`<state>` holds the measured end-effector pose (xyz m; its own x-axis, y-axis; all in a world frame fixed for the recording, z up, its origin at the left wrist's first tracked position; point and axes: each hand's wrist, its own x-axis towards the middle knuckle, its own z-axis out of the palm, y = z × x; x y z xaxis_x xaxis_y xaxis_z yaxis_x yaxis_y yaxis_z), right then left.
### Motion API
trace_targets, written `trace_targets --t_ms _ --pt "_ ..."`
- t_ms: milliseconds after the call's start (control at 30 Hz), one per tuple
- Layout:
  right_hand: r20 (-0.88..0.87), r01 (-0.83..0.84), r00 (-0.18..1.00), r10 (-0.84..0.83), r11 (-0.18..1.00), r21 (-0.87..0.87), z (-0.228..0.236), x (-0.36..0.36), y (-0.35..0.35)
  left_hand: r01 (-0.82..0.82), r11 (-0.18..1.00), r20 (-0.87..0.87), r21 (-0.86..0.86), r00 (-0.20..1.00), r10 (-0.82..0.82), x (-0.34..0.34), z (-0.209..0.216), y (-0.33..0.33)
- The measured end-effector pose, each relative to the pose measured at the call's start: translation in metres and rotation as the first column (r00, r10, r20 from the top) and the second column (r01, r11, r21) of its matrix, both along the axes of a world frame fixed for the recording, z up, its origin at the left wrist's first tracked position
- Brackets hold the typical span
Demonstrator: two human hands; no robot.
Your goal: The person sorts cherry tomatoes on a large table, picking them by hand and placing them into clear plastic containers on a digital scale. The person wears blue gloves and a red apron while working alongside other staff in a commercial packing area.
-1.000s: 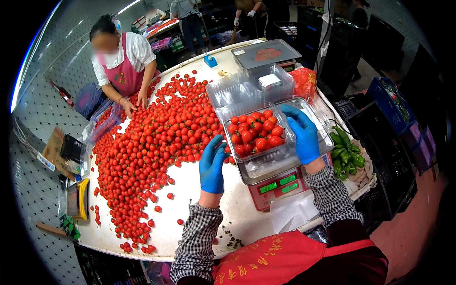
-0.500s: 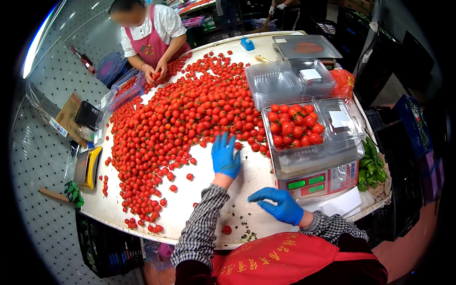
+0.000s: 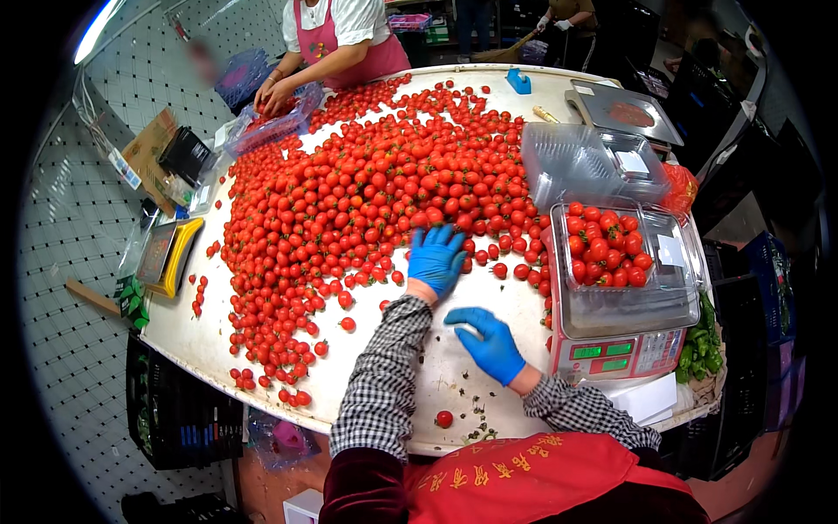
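Note:
A wide heap of red cherry tomatoes (image 3: 349,188), some with green stems, covers the middle of the white table (image 3: 367,349). My left hand (image 3: 436,260), in a blue glove, reaches to the near edge of the heap with its fingers stretched out against the tomatoes. Closer to me, my right hand (image 3: 489,345), also gloved in blue, hovers over the tabletop with thumb and fingers apart and nothing between them. To its right, a clear plastic clamshell box (image 3: 668,288), its lid folded open and one half full of tomatoes, rests on a weighing scale (image 3: 615,351).
Empty clear boxes (image 3: 572,162) are stacked behind the scale, near another scale (image 3: 624,112). Green peppers (image 3: 701,345) lie at the right edge. Across the table, a person in a pink apron (image 3: 336,44) handles tomatoes at a purple basket (image 3: 279,122). A yellow-framed scale (image 3: 179,253) stands left.
The view has shifted, so the table sits differently in the picture. My left hand has pushed slightly farther into the heap's edge. The person opposite has moved their hands to the basket.

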<state>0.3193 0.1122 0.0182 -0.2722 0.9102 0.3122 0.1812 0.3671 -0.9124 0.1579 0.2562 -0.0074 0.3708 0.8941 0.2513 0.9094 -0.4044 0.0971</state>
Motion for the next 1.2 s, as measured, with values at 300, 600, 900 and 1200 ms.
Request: trace_targets --t_ms 300,600,900,1200 --pt "0.51 0.337 0.764 -0.395 0.919 0.206 -0.043 -0.034 0.09 -0.221 0.964 -0.035 -0.149 0.975 0.219 -0.094 -0.005 -0.092" --pt "0.591 -0.101 0.806 -0.035 0.975 0.196 -0.055 -0.066 0.066 -0.185 0.974 0.068 -0.134 0.978 0.196 -0.118 -0.005 -0.157" --pt "0.289 0.165 0.927 -0.238 0.953 0.256 -0.058 -0.063 0.077 -0.183 0.983 0.315 -0.032 0.931 0.184 -0.098 0.0 -0.137" --pt "0.54 0.145 0.793 -0.282 0.948 0.283 -0.059 -0.086 0.121 -0.322 0.942 0.209 -0.089 0.919 0.334 -0.077 0.01 -0.075"
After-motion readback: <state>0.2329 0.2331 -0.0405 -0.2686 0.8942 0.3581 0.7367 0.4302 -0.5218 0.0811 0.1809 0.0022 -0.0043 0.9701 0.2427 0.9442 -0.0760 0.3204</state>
